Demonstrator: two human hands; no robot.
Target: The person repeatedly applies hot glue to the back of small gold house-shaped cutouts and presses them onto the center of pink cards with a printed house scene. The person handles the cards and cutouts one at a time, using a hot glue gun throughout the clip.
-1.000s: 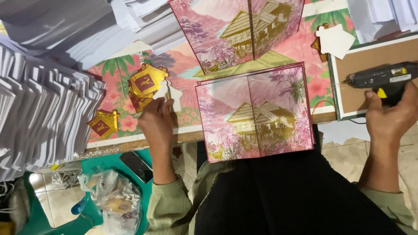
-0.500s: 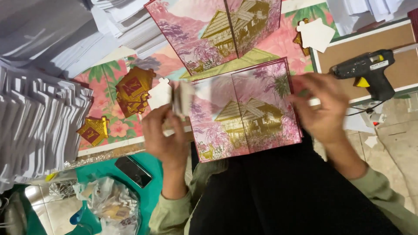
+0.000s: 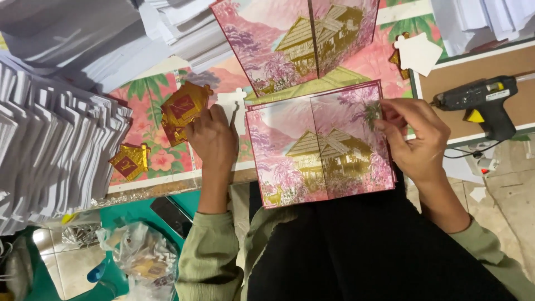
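Pink card box [image 3: 320, 147] printed with a gold house lies flat between both hands, on the person's lap at the table's near edge. Right hand [image 3: 415, 142] rests on its right edge, thumb and fingers pinched together over the printed face. Left hand [image 3: 212, 142] lies just left of the box, fingers curled on a white cutout [image 3: 231, 106], beside gold house-shaped pieces [image 3: 181, 111]. Beyond the right hand sits a black glue gun [image 3: 479, 103].

A pink box [image 3: 320, 146] printed with gold houses rests on my lap, both my hands at its edges. A matching box [image 3: 295, 42] stands above it. Gold house-shaped labels [image 3: 181, 111] lie left. A dark phone [image 3: 171, 214] lies below.
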